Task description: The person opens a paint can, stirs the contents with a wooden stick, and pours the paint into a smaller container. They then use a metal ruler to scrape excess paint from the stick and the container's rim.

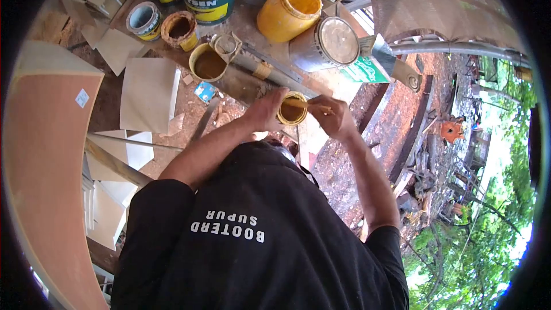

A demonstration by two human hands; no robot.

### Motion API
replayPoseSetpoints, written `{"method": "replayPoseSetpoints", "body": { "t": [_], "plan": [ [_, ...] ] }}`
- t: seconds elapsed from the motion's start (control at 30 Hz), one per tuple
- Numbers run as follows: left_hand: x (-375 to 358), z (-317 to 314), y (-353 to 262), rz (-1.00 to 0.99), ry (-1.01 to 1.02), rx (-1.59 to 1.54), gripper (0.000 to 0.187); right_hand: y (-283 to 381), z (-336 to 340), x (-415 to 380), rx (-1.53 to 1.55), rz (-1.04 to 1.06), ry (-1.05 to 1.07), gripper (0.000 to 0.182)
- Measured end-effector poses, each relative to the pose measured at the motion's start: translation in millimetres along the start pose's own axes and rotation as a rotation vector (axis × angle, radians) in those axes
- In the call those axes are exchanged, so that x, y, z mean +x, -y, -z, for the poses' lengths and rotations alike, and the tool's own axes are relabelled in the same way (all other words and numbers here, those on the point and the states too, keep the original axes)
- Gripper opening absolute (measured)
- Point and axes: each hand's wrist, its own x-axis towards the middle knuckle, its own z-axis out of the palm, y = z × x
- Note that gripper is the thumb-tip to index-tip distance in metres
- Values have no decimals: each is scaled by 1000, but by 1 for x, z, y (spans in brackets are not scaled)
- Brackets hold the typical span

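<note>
Left hand (pixel 265 109) fingers wrapped round upright small can (pixel 291 109); right hand (pixel 334 117) fingers pinching stick (pixel 307 104) crosswise over it.

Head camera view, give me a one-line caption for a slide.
Left hand steadies a small open tin while right hand dips a stick in.

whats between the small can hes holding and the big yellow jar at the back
In the head view, a long flat metal strip lies on the bench between the small can and the yellow jar.
</note>
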Motion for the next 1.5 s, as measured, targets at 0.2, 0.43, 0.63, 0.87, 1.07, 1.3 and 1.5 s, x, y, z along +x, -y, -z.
{"method": "replayPoseSetpoints", "body": {
  "t": [0.2, 0.43, 0.63, 0.87, 1.07, 1.3, 1.5],
  "plan": [
    [1, 5, -2, -17, -9, 28, 111, -9, -6, 12, -190, 155, 91, 14],
    [0, 8, -9, -9, -57, -18, 95, -8, -19, 5, -47, -50, 242, 20],
    [-1, 2, -3, 31, -10, 15, 99, -4, 6, 13, 222, -253, 98, 25],
    [0, 5, -4, 41, 56, 34, 119, 42, 37, 20, -126, -46, 178, 15],
    [-2, 5, -3, 14, 38, 57, 119, 16, 26, 50, -440, 320, 227, 13],
    [-2, 0, 1, 2, -8, 73, 114, 49, 31, 72, 47, -564, 107, 20],
    [-1, 1, 1, -25, -20, 43, 113, 36, 29, 78, -354, -167, 211, 21]
  ]
}}
